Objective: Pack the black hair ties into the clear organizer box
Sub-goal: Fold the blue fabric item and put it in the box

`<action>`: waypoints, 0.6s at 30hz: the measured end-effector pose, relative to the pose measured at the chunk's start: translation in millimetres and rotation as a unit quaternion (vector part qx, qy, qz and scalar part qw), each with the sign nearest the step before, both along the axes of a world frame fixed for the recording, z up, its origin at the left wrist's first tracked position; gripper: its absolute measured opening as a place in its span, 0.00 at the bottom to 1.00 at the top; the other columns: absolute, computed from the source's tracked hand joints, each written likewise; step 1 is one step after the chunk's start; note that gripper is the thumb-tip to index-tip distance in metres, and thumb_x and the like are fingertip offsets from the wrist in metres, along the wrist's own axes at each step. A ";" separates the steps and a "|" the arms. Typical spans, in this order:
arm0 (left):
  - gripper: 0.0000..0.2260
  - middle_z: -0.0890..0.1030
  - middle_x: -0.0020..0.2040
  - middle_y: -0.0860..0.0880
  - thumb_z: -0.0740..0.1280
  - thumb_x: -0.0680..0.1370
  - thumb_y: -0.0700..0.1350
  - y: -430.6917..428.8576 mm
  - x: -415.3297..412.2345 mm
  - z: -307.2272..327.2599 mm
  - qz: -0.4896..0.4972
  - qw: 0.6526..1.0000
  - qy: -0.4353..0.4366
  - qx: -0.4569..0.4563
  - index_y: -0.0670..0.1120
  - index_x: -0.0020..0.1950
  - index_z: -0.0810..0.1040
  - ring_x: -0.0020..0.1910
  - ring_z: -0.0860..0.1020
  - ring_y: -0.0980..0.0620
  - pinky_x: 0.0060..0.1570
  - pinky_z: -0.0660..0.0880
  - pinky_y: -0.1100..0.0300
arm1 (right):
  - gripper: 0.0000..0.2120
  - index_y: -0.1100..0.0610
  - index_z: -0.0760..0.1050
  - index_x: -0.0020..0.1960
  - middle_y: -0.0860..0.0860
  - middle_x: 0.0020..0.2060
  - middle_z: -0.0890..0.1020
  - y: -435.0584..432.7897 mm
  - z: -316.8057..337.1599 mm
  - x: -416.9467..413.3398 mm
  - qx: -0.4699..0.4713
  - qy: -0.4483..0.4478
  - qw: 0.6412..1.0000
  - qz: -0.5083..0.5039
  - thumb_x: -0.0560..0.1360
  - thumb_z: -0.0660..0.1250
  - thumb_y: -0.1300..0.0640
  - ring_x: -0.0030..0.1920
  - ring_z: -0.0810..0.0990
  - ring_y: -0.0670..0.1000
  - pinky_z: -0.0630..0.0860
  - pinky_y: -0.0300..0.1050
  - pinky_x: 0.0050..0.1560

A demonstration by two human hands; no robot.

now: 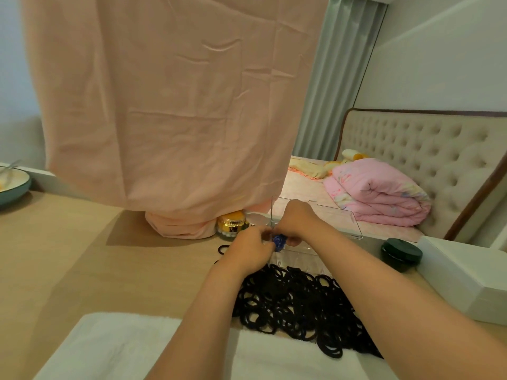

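A big heap of black hair ties (296, 300) lies on the wooden table in front of me. Behind it stands the clear organizer box (337, 223) with its lid raised. My left hand (251, 248) and my right hand (295, 223) meet at the box's front left corner. Both pinch a small blue object (278, 239) between their fingertips. One loose hair tie (223, 249) lies left of my left hand. The inside of the box is mostly hidden by my hands.
A pink cloth (175, 105) hangs over the table's far side. A gold jar (231, 222) stands under it. A dark green round tin (402, 252) and a white box (463, 278) sit right. A bowl (12, 185) is far left; a white towel (115, 349) lies near me.
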State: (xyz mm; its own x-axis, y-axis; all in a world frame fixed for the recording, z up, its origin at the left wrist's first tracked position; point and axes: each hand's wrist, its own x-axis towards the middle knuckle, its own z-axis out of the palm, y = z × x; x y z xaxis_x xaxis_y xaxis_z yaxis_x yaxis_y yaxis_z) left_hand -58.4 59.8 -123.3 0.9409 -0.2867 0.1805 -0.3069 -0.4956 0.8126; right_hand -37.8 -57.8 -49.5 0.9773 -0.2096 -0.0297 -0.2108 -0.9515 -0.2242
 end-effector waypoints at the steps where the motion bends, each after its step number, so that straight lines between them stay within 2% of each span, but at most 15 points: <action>1: 0.20 0.79 0.65 0.50 0.65 0.80 0.43 0.9 0.5 -0.7 0.000 1.000 -0.002 -0.007 0.49 0.73 0.73 0.60 0.77 0.52 0.56 0.72 0.61 | 0.19 0.56 0.69 0.29 0.50 0.18 0.73 0.9 -1.2 -0.9 -0.015 -0.015 1.000 0.007 0.77 0.69 0.56 0.21 0.73 0.46 0.70 0.36 0.25; 3: 0.21 0.80 0.61 0.51 0.67 0.79 0.42 3.3 1.4 -2.1 0.001 0.999 0.003 -0.032 0.51 0.72 0.72 0.55 0.78 0.54 0.51 0.73 0.63 | 0.20 0.58 0.72 0.30 0.52 0.21 0.75 -3.2 -4.7 -0.5 0.002 -0.034 0.999 0.024 0.79 0.68 0.53 0.19 0.72 0.47 0.69 0.38 0.24; 5: 0.21 0.80 0.59 0.52 0.67 0.79 0.42 4.7 1.9 -2.2 -0.001 0.999 0.007 -0.038 0.51 0.72 0.72 0.54 0.77 0.55 0.49 0.72 0.64 | 0.18 0.66 0.80 0.39 0.58 0.27 0.81 -10.3 -4.0 -3.1 0.049 -0.053 0.997 0.037 0.80 0.66 0.54 0.22 0.76 0.51 0.76 0.42 0.31; 7: 0.21 0.79 0.60 0.52 0.66 0.79 0.42 5.1 1.9 -2.0 -0.003 1.000 0.004 -0.028 0.52 0.72 0.72 0.55 0.76 0.55 0.51 0.71 0.63 | 0.12 0.67 0.85 0.47 0.64 0.39 0.86 -19.3 -3.9 -4.5 0.051 -0.082 0.993 0.068 0.78 0.66 0.59 0.31 0.79 0.57 0.79 0.48 0.39; 8: 0.20 0.79 0.61 0.52 0.66 0.79 0.43 4.8 1.9 -2.0 -0.006 1.000 0.003 -0.025 0.52 0.72 0.73 0.56 0.76 0.55 0.50 0.71 0.64 | 0.11 0.64 0.86 0.48 0.62 0.42 0.86 -23.2 -5.0 -7.0 0.038 -0.078 0.992 0.090 0.76 0.66 0.60 0.36 0.81 0.58 0.80 0.50 0.43; 10: 0.19 0.79 0.62 0.53 0.65 0.80 0.43 3.8 2.0 -1.9 -0.013 1.000 0.007 -0.018 0.52 0.71 0.74 0.55 0.76 0.56 0.45 0.70 0.65 | 0.12 0.58 0.87 0.46 0.56 0.41 0.86 -26.7 -13.3 -12.8 -0.005 -0.031 0.991 0.127 0.76 0.64 0.58 0.41 0.80 0.55 0.78 0.50 0.44; 11: 0.18 0.79 0.63 0.52 0.64 0.80 0.43 3.5 1.5 -1.7 -0.014 1.000 0.009 -0.013 0.52 0.71 0.74 0.55 0.76 0.55 0.44 0.70 0.65 | 0.13 0.59 0.85 0.42 0.56 0.38 0.83 -27.9 -18.0 -15.1 -0.016 -0.012 0.990 0.136 0.75 0.63 0.57 0.41 0.77 0.55 0.75 0.49 0.41; 13: 0.18 0.79 0.64 0.52 0.63 0.81 0.42 2.9 0.0 -0.9 -0.012 1.000 0.005 -0.002 0.51 0.70 0.75 0.57 0.76 0.55 0.49 0.70 0.63 | 0.14 0.59 0.80 0.37 0.56 0.37 0.77 -28.6 -20.8 -20.1 -0.025 0.011 0.989 0.145 0.75 0.61 0.54 0.47 0.71 0.56 0.71 0.49 0.44; 14: 0.18 0.79 0.63 0.52 0.63 0.81 0.42 2.8 -0.8 -0.8 -0.014 1.000 0.001 0.001 0.51 0.70 0.75 0.57 0.75 0.55 0.50 0.70 0.62 | 0.13 0.55 0.82 0.41 0.55 0.43 0.77 -28.8 -19.2 -22.7 -0.040 0.020 0.987 0.154 0.77 0.61 0.53 0.53 0.70 0.56 0.71 0.50 0.50; 16: 0.17 0.78 0.61 0.54 0.63 0.81 0.42 2.8 -2.5 -0.8 -0.019 1.000 -0.010 0.007 0.53 0.69 0.75 0.57 0.75 0.56 0.52 0.70 0.61 | 0.15 0.45 0.84 0.57 0.53 0.62 0.75 -32.4 -14.6 -27.7 -0.089 0.001 0.980 0.179 0.79 0.60 0.51 0.66 0.66 0.55 0.66 0.54 0.66; 18: 0.17 0.77 0.62 0.54 0.64 0.80 0.44 2.0 -2.3 -1.5 -0.024 1.000 -0.012 0.013 0.53 0.69 0.75 0.59 0.75 0.55 0.54 0.70 0.60 | 0.17 0.42 0.83 0.61 0.50 0.74 0.68 -34.3 -14.3 -33.7 -0.114 -0.036 0.974 0.194 0.78 0.59 0.50 0.74 0.60 0.54 0.57 0.56 0.74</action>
